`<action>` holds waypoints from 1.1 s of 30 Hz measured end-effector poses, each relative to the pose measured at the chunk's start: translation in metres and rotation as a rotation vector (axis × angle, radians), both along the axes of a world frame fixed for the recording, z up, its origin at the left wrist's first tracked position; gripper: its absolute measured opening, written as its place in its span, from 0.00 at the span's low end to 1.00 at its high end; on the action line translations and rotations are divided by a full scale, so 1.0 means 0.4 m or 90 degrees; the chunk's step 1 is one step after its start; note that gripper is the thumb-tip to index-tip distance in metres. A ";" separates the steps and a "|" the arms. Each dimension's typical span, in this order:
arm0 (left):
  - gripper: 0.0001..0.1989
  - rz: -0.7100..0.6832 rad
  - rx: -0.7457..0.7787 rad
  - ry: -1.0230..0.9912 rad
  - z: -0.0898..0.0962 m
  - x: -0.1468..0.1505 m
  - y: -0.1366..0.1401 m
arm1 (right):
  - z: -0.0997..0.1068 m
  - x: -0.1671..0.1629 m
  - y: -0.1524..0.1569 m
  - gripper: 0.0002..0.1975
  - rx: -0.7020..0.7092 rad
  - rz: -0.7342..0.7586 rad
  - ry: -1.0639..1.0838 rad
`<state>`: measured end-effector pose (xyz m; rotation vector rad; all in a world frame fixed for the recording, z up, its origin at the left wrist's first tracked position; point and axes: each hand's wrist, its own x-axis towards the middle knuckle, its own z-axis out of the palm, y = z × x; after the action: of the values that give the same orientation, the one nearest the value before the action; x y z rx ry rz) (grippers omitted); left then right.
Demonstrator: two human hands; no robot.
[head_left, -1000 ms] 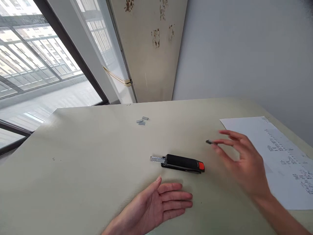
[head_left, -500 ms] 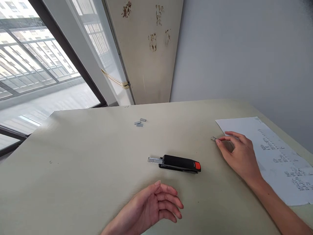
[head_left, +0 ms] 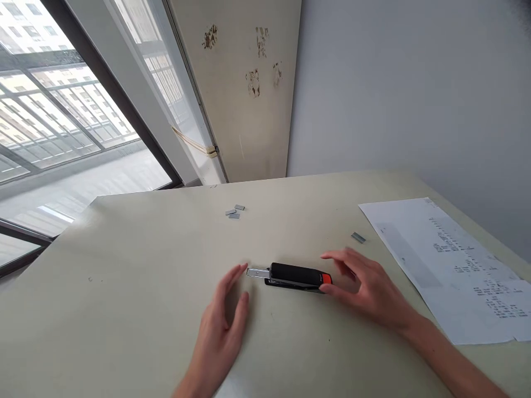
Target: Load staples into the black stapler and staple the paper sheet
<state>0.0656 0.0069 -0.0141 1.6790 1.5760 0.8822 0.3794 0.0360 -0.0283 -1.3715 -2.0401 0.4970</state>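
Observation:
A black stapler [head_left: 295, 275] with a red end lies on its side or base near the middle of the table, its metal staple tray [head_left: 258, 273] sticking out to the left. My left hand [head_left: 222, 326] is beside the tray's tip, thumb and fingers apart, holding nothing. At the stapler's red end, my right hand [head_left: 369, 287] has its thumb close to or touching the red part; its fingers are apart and it holds nothing. A strip of staples [head_left: 358, 237] lies alone on the table beyond my right hand.
Several staple strips [head_left: 234, 216] lie in a small group toward the back of the table [head_left: 157, 249]. On the right is a printed sheet of paper [head_left: 406, 237]. A grey wall [head_left: 394, 88], a stained panel [head_left: 236, 127] and a window [head_left: 62, 110] stand behind.
My right hand has let go of the staple strip by the paper and moved left to the stapler's red end. My left hand has turned and moved left and up to the tray's tip.

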 end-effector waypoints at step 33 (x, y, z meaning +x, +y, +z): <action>0.20 -0.033 0.116 0.001 0.036 -0.080 0.307 | -0.008 -0.044 -0.006 0.25 -0.138 0.070 0.046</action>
<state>0.0335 0.1297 0.0001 1.8378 1.4843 1.0240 0.3618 0.0337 -0.0315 -1.3471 -2.0587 0.8253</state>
